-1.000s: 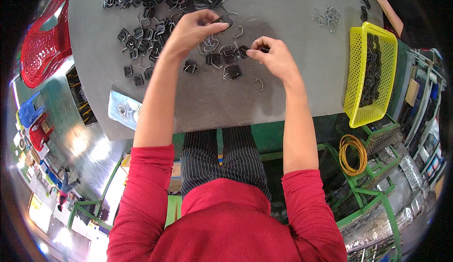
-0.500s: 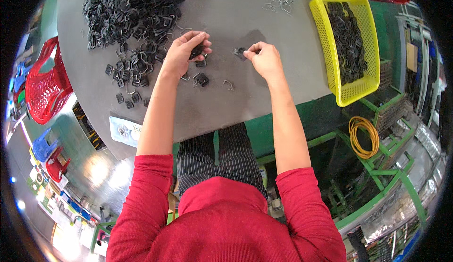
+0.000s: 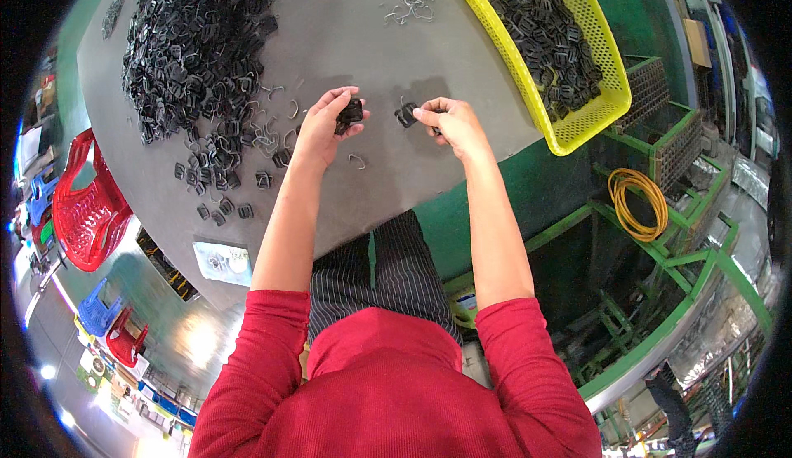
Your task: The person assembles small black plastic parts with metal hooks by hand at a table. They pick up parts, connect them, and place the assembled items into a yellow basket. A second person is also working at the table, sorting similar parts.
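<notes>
Your right hand (image 3: pixel 450 126) pinches a black buckle (image 3: pixel 406 115) poking left at your buckle-clutching left hand (image 3: pixel 327 126), kinda in from the near table edge (image 3: pixel 422 194).

Buckles (image 3: pixel 351 113) are black, basket (image 3: pixel 590 25) yellow, trousers (image 3: pixel 406 268) pinstriped.

- A grey table (image 3: pixel 363 50) is spreading across the upper middle.
- A red chair (image 3: pixel 89 220) is standing near its left edge.
- Bright light (image 3: pixel 199 338) is reflecting off the greenish floor (image 3: pixel 157 301).
- Green metal frames (image 3: pixel 747 291) are standing at the right.
</notes>
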Available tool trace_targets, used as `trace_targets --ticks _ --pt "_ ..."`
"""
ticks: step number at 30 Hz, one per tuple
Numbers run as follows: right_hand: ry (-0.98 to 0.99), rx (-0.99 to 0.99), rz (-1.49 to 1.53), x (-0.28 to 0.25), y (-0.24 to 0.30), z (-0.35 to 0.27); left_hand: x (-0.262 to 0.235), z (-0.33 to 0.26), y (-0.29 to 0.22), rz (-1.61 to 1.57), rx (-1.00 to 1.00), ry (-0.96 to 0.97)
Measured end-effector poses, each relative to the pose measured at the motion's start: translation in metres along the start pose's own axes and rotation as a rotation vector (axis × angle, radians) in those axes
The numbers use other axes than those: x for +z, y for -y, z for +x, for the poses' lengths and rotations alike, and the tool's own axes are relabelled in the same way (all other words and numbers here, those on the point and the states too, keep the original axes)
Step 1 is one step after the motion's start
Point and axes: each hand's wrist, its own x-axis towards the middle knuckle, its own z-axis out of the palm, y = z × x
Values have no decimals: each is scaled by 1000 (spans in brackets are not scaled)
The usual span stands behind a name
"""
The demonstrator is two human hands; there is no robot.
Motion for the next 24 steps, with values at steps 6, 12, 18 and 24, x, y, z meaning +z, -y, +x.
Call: trace_targets --ticks 6,12,18,24 --pt "65 74 125 -11 -5 -6 5 3 5 -69 1 53" --pt "131 124 439 -23 -10 -19 7 -3 3 -123 -53 140" --pt "-248 -48 -159 -9 -26 -10 3 -8 5 -49 -84 149" --pt "-34 -48 209 -11 5 -32 7 -8 14 297 -40 175"
